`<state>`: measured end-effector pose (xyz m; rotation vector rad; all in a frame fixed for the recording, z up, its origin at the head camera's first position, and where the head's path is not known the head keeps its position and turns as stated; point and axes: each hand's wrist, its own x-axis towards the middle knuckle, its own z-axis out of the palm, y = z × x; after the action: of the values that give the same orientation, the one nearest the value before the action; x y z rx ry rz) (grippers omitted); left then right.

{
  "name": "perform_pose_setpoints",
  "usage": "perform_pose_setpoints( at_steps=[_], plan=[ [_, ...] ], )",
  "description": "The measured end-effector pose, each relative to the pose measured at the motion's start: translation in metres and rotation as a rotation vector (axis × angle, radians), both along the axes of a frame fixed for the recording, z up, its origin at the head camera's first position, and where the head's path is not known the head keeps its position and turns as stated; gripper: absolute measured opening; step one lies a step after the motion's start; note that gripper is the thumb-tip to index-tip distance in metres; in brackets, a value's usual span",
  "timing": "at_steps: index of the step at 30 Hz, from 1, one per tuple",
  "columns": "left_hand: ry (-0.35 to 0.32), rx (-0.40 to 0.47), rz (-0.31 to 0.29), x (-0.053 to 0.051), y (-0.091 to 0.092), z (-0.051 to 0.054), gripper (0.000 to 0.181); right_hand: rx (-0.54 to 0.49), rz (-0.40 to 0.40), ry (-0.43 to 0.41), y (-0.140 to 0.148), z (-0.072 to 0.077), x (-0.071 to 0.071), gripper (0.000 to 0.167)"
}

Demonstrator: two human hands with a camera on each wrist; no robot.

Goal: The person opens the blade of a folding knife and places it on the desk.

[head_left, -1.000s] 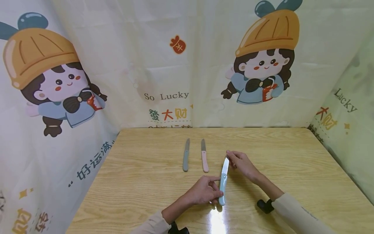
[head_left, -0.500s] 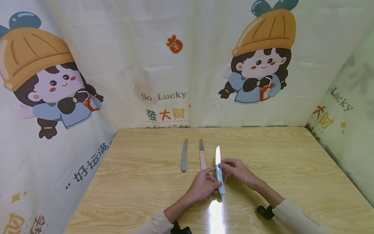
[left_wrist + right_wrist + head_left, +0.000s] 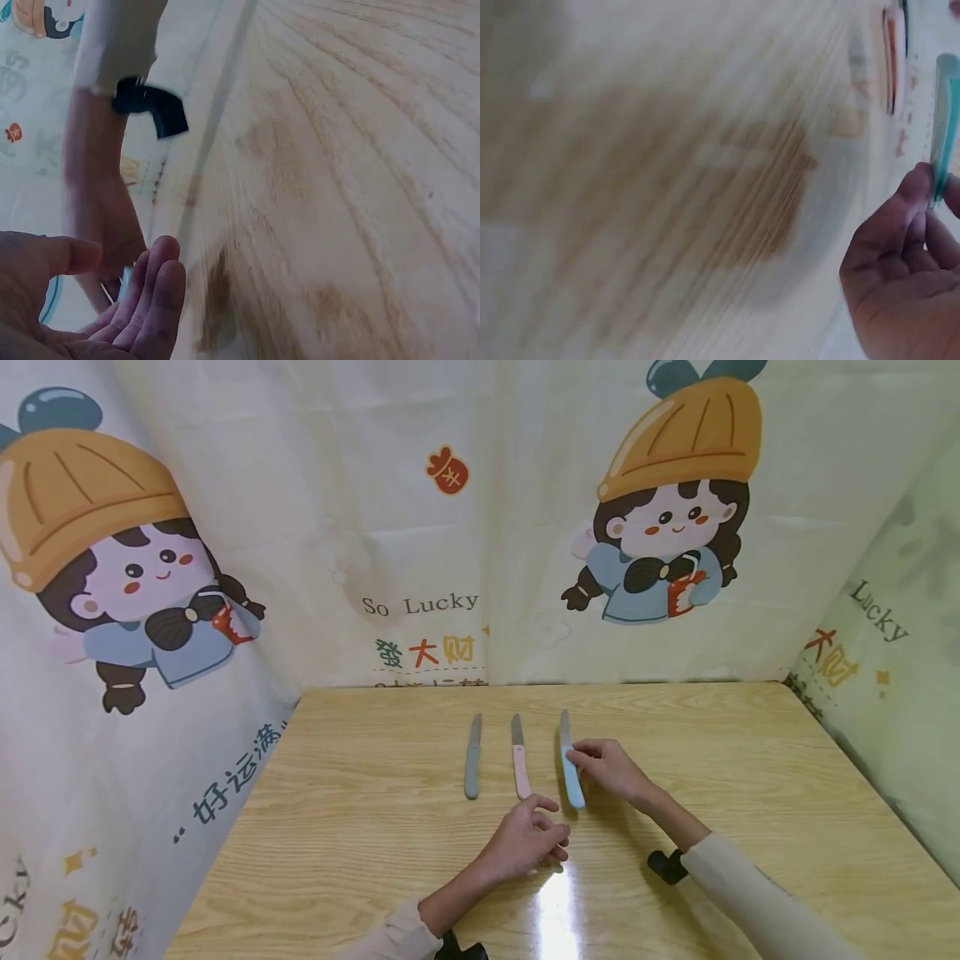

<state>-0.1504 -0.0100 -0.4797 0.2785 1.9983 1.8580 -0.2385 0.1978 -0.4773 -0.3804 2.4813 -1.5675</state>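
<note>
My right hand (image 3: 613,772) pinches a light blue folding knife (image 3: 573,783) where the handle meets the unfolded blade, which points to the back of the table. In the right wrist view, the handle (image 3: 944,112) rises from between the fingertips. To its left lie a pink-handled knife (image 3: 521,768) and a grey-green one (image 3: 472,770), both with blades out and pointing away. My left hand (image 3: 527,839) hovers in front of the pink knife with loosely bent fingers. Nothing sits between its thumb and fingers in the left wrist view.
The wooden table (image 3: 360,827) carries a bright light reflection near its front. A printed curtain (image 3: 322,527) with cartoon figures hangs behind the table and along both sides. Each wrist wears a black mount.
The light blue knife first turned upright in both hands. My left hand has let go of it, and my right hand has carried it farther back, beside the pink knife.
</note>
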Motion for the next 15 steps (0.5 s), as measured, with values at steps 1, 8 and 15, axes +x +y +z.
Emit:
perform_pose_setpoints(
  at_steps=[1, 8, 15],
  plan=[
    [-0.009, 0.003, -0.005, 0.001, 0.0, 0.0, 0.035, 0.034, -0.003, 0.013, -0.001, -0.002, -0.004, 0.037],
    [-0.022, 0.003, -0.012, 0.004, 0.001, -0.002, 0.022, 0.232, -0.037, 0.093, -0.013, -0.014, -0.027, 0.025],
    [-0.029, -0.023, -0.02, 0.005, -0.003, -0.003, 0.016, 0.359, -0.102, 0.077, -0.011, -0.016, -0.031, 0.032]
  ],
)
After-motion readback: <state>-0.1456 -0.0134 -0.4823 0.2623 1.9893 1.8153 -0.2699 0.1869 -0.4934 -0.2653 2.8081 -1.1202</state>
